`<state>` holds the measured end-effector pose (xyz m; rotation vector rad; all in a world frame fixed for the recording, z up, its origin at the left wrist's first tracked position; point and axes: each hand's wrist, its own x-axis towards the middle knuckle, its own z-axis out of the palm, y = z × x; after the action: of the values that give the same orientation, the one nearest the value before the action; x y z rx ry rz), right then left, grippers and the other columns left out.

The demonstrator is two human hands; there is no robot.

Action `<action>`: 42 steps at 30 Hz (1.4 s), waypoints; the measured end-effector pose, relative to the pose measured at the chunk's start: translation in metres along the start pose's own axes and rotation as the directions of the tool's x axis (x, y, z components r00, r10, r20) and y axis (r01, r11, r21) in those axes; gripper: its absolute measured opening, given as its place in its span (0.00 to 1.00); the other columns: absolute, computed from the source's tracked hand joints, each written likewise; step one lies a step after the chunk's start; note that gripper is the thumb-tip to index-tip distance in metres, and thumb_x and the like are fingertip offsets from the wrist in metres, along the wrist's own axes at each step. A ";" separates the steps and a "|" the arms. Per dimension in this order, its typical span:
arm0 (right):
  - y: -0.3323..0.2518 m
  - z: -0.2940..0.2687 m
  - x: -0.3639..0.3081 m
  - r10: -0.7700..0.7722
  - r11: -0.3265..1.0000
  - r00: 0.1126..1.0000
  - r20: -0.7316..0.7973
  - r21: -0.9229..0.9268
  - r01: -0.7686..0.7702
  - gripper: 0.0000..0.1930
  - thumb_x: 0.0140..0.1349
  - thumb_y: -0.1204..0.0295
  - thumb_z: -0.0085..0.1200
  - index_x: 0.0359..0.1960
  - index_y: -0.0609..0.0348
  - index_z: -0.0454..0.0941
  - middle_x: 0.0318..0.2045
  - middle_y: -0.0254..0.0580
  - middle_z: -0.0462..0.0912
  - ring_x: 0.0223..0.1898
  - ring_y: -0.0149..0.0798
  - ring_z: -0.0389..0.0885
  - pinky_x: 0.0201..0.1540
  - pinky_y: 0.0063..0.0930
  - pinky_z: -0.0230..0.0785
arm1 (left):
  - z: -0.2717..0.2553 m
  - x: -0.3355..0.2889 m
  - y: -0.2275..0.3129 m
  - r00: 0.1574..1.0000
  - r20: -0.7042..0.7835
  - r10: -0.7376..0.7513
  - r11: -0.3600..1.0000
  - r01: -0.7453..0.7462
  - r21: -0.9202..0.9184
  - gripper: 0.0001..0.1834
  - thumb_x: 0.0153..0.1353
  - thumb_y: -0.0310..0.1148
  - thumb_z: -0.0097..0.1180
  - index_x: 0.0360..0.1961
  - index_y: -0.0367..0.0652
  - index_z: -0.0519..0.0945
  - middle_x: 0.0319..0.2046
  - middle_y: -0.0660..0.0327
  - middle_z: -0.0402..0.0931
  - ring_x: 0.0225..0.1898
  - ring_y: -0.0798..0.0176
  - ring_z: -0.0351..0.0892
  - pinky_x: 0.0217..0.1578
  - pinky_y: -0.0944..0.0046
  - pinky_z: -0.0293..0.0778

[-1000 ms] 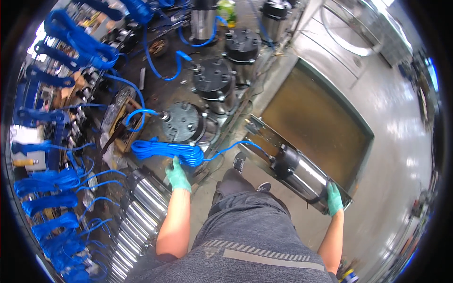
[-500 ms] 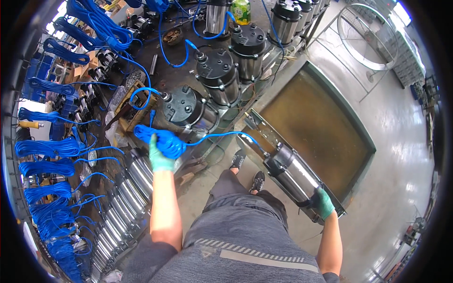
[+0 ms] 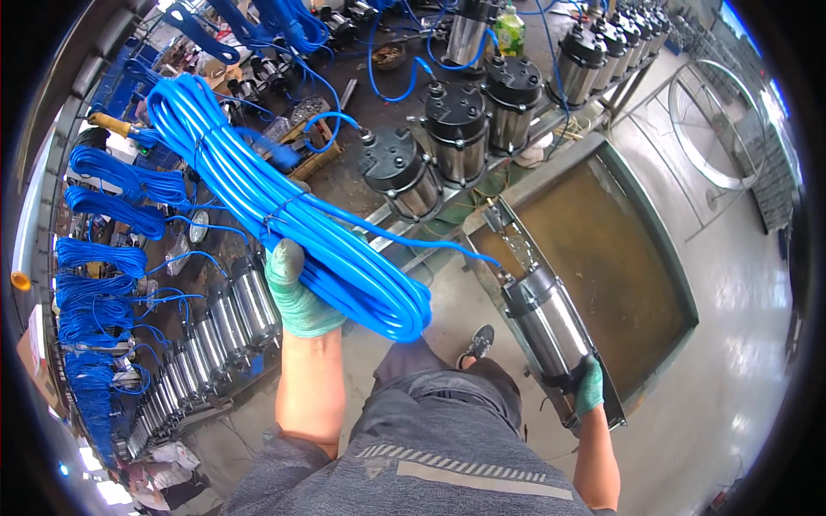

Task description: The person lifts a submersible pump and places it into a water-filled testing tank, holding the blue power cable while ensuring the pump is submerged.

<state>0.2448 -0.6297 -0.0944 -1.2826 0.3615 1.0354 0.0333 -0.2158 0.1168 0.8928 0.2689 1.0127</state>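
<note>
My left hand (image 3: 301,292), in a green glove, is closed round a tied coil of blue cable (image 3: 258,198) raised close to the camera. One strand runs from the coil to the top of a steel pump (image 3: 551,322) with a dark cap. This pump lies tilted in a narrow metal cradle (image 3: 613,404) at the edge of a water tank (image 3: 650,211). At the pump's near end, my gloved right hand (image 3: 590,387) grips its side; some of the fingers are hidden beneath it.
Several upright steel pumps with black caps (image 3: 391,163) line the bench edge ahead. More blue cable coils (image 3: 103,258) hang at the left above a row of steel cylinders (image 3: 225,314). Beyond the tank stands a large wire ring on a frame (image 3: 718,120). A green bottle (image 3: 509,34) sits on the bench.
My left hand has lifted the blue cable coil up toward the camera. My right hand stays on the pump in its cradle. The whole view has shifted slightly.
</note>
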 end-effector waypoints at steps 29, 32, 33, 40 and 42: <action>0.155 0.450 0.088 0.356 0.925 0.898 0.260 -0.235 -0.299 0.26 0.68 0.42 0.38 0.42 0.51 0.75 0.31 0.40 0.81 0.27 0.40 0.77 0.30 0.40 0.70 | -0.146 0.063 0.186 0.981 0.035 0.190 0.818 -0.178 0.546 0.34 0.53 0.34 0.76 0.58 0.41 0.72 0.44 0.62 0.81 0.45 0.66 0.81 0.50 0.61 0.78; 0.168 0.466 0.082 0.312 0.946 0.901 0.300 -0.188 -0.265 0.25 0.68 0.43 0.36 0.44 0.48 0.77 0.31 0.38 0.81 0.29 0.40 0.76 0.29 0.38 0.67 | -0.185 0.053 0.184 0.986 0.047 0.163 0.770 -0.157 0.618 0.32 0.56 0.34 0.73 0.59 0.39 0.72 0.48 0.60 0.81 0.49 0.63 0.81 0.54 0.58 0.77; 0.171 0.462 0.092 0.331 0.942 0.875 0.354 -0.181 -0.283 0.27 0.68 0.42 0.34 0.46 0.47 0.77 0.32 0.38 0.81 0.29 0.40 0.75 0.30 0.39 0.67 | -0.192 0.049 0.181 0.983 0.041 0.179 0.742 -0.162 0.650 0.33 0.56 0.35 0.74 0.61 0.39 0.72 0.50 0.60 0.80 0.52 0.63 0.80 0.56 0.59 0.75; 0.159 0.430 0.126 0.476 0.879 0.821 0.316 -0.206 -0.431 0.34 0.65 0.32 0.35 0.42 0.48 0.80 0.30 0.39 0.83 0.29 0.42 0.78 0.32 0.41 0.70 | -0.225 0.068 0.166 0.990 0.023 0.136 0.629 -0.104 0.770 0.32 0.56 0.35 0.73 0.59 0.37 0.73 0.48 0.58 0.81 0.48 0.62 0.80 0.54 0.60 0.75; 0.141 0.435 0.115 0.492 0.859 0.836 0.243 -0.288 -0.423 0.41 0.64 0.29 0.22 0.41 0.50 0.80 0.27 0.42 0.82 0.26 0.41 0.75 0.28 0.37 0.66 | -0.214 0.090 0.175 0.954 0.078 0.289 0.359 -0.184 0.915 0.32 0.55 0.38 0.72 0.58 0.37 0.73 0.43 0.52 0.83 0.45 0.57 0.83 0.50 0.58 0.77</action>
<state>0.0598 -0.1973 -0.1318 -1.2288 0.3261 1.7112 -0.1508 0.0093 0.1310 1.9741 0.8759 1.1662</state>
